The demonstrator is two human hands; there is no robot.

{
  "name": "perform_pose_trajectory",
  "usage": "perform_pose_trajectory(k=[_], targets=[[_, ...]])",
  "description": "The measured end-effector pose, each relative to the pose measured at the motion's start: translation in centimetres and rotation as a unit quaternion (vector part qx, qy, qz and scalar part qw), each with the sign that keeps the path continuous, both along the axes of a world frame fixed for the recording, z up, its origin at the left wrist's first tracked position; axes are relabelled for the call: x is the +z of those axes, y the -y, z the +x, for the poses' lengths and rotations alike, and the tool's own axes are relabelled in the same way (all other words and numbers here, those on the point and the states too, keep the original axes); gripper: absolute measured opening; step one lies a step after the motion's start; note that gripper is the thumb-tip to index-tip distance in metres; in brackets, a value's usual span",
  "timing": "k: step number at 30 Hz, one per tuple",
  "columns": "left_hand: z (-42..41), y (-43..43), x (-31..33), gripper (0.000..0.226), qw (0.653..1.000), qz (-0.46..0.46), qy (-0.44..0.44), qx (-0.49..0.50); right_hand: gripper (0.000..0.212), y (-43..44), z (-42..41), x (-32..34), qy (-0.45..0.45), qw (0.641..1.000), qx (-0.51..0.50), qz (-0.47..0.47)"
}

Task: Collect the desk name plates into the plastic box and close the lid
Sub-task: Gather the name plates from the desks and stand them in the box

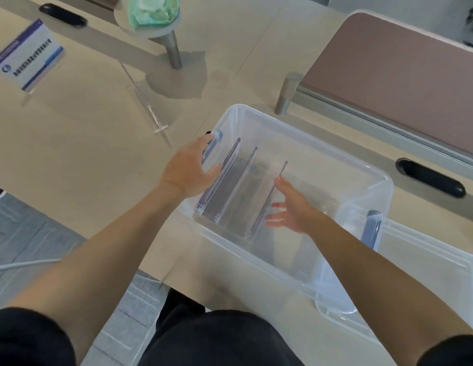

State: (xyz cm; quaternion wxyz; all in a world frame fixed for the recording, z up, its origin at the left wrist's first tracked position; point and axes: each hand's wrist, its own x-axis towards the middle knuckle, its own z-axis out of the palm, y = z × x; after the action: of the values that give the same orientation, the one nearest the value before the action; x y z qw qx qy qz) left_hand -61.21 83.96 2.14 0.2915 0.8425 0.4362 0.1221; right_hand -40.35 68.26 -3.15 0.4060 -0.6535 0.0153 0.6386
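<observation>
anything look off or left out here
One printed name plate still stands on the desk at far left, well apart from the box, and a clear plate stands nearer. The box is open, its lid beside it.

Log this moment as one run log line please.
left hand open on plastic box end | right hand open inside | name plates upright in box | one plate on desk

The left hand point(189, 170) covers the near end of the box point(343, 162) rim and part of the first plate point(222, 175). The print on the far plate point(28, 55) is too blurred to read. The lid point(428, 249) runs off the right edge, and the green bundle point(153, 9) off the top
</observation>
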Motion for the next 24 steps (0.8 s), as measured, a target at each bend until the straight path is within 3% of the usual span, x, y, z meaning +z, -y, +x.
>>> perform_pose_trajectory(k=[4,24], targets=[[-0.1,-0.1,0.7,0.052,0.998,-0.024,0.044,0.025,0.067,-1.5,-0.7,-0.2,-0.007,1.000,0.008,0.005],[-0.3,0.0,0.3,0.051,0.998,-0.018,0.049,0.024,0.061,-3.0,-2.3,-0.4,0.031,0.999,0.000,0.016]])
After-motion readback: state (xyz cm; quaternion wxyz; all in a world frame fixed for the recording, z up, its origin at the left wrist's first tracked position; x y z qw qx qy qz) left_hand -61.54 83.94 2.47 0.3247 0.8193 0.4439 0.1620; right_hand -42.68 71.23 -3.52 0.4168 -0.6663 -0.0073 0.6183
